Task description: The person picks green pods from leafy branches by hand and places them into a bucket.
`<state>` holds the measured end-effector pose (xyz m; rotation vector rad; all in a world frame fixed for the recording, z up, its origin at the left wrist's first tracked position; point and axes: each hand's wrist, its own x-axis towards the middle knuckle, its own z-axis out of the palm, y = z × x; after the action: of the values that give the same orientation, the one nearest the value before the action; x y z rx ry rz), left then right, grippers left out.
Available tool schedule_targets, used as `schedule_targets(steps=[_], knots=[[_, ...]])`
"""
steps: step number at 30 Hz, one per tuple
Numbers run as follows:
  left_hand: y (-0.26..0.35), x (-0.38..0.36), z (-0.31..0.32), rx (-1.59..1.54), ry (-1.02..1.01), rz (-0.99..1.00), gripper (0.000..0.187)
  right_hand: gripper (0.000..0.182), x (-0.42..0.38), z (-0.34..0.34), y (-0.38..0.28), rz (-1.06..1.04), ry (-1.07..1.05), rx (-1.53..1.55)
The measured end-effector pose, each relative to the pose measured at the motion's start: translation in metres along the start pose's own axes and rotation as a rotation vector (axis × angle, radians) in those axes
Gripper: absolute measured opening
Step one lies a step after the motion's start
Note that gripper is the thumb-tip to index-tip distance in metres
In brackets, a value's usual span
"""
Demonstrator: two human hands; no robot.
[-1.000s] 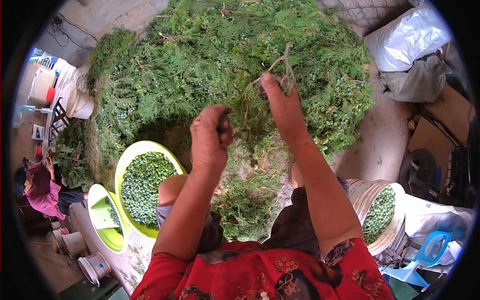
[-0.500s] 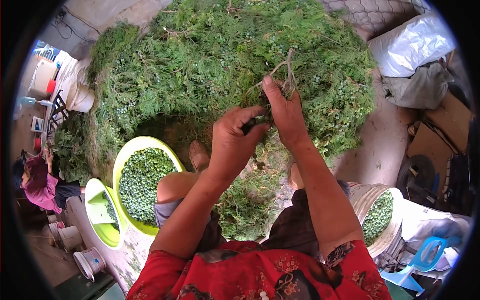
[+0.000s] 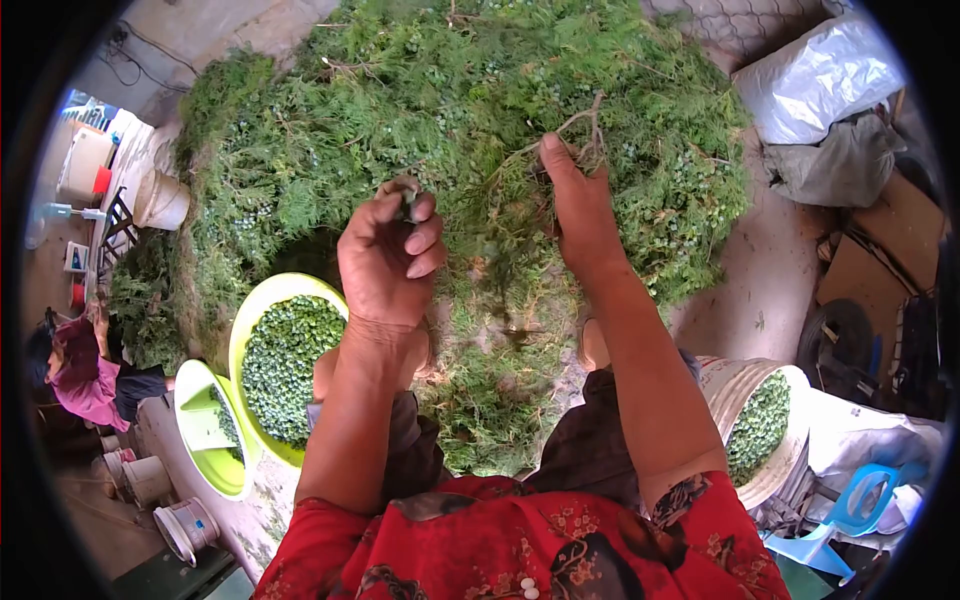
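The left hand (image 3: 385, 262) has come away from the sprig (image 3: 520, 215) and swung toward the basin (image 3: 245, 330), fingers pinched on a few plucked green berries. The right hand (image 3: 580, 205) still grips the sprig by its stem, held up over the heap (image 3: 400, 90); another picking looks finished.

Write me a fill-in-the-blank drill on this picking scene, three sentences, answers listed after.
1. The right hand grips a sprig by its bare ____.
2. The left hand pinches something small between its ____.
3. The yellow-green basin of green berries sits on the person's ____ side.

Missing words: stem; fingertips; left
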<state>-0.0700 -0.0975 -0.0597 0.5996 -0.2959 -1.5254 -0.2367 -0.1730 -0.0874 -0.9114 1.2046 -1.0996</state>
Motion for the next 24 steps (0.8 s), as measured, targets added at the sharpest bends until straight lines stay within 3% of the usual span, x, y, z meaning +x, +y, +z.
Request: schedule_targets(steps=[2, 6, 8, 13, 16, 18, 19, 21, 22, 24], knots=[[0.002, 0.0, -0.009, -0.028, -0.022, -0.035, 0.016, 0.075, 0.007, -0.003, 0.009, -0.037, -0.003, -0.026], [-0.007, -0.008, -0.013, 0.235, 0.181, -0.124, 0.019, 0.078, -0.002, -0.002, 0.001, -0.074, 0.005, -0.104], [-0.015, -0.014, -0.001, 0.688, 0.31, -0.063, 0.027, 0.075, -0.013, 0.001, -0.01, -0.117, -0.026, -0.136], [-0.029, -0.006, 0.001, 1.076, 0.193, -0.042, 0.033, 0.063, -0.014, 0.008, -0.004, -0.154, -0.184, -0.132], [-0.027, -0.004, -0.002, 0.971, 0.179, -0.07, 0.026, 0.06, -0.013, 0.01, -0.004, -0.145, -0.146, -0.118], [-0.016, -0.002, -0.006, 0.856, 0.223, -0.152, 0.018, 0.055, -0.014, 0.008, -0.011, -0.071, -0.053, -0.297], [-0.007, -0.004, 0.0, 0.654, 0.237, -0.246, 0.018, 0.055, -0.013, 0.008, -0.008, -0.067, -0.051, -0.297], [-0.003, -0.006, -0.002, 0.416, 0.282, -0.319, 0.021, 0.05, -0.011, 0.01, 0.001, -0.346, -0.057, -0.202], [-0.003, -0.006, -0.005, 0.414, 0.287, -0.319, 0.021, 0.05, -0.007, 0.01, 0.005, -0.343, -0.061, -0.202], [-0.003, -0.006, -0.004, 0.306, 0.148, -0.527, 0.022, 0.042, 0.001, 0.007, 0.006, -0.361, -0.133, -0.113]])
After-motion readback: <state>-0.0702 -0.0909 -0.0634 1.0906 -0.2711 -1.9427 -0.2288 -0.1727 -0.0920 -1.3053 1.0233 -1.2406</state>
